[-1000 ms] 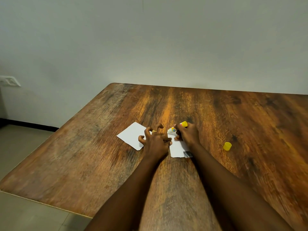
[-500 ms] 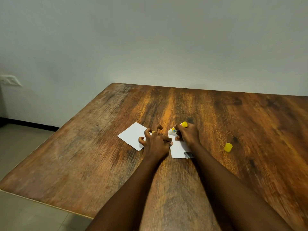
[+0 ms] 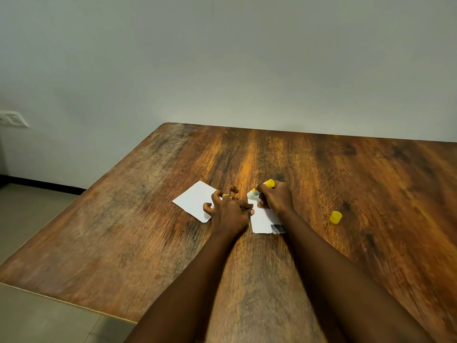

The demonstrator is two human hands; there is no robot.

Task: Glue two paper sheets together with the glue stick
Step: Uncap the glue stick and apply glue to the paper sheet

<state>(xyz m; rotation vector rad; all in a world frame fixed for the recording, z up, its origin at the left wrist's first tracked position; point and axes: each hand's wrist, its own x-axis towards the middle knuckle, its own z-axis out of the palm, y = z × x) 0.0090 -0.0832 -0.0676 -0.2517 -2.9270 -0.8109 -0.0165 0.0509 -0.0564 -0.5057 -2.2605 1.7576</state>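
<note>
Two white paper sheets lie on the wooden table (image 3: 321,169). The left sheet (image 3: 195,200) is partly under my left hand (image 3: 231,211), whose spread fingertips press down between the two sheets. The right sheet (image 3: 263,220) has a dark printed patch at its near corner. My right hand (image 3: 275,196) grips the glue stick (image 3: 259,190), white with a yellow end, tilted so its tip touches the far edge of the right sheet. The yellow cap (image 3: 335,217) stands apart on the table to the right.
The table's left edge (image 3: 81,194) drops to a tiled floor (image 3: 29,219). A plain wall (image 3: 222,70) rises behind the far edge, with a switch plate (image 3: 12,118) at the left.
The glue stick's tip has shifted slightly along the far edge of the right sheet. My left hand stays pressed down in the same place.
</note>
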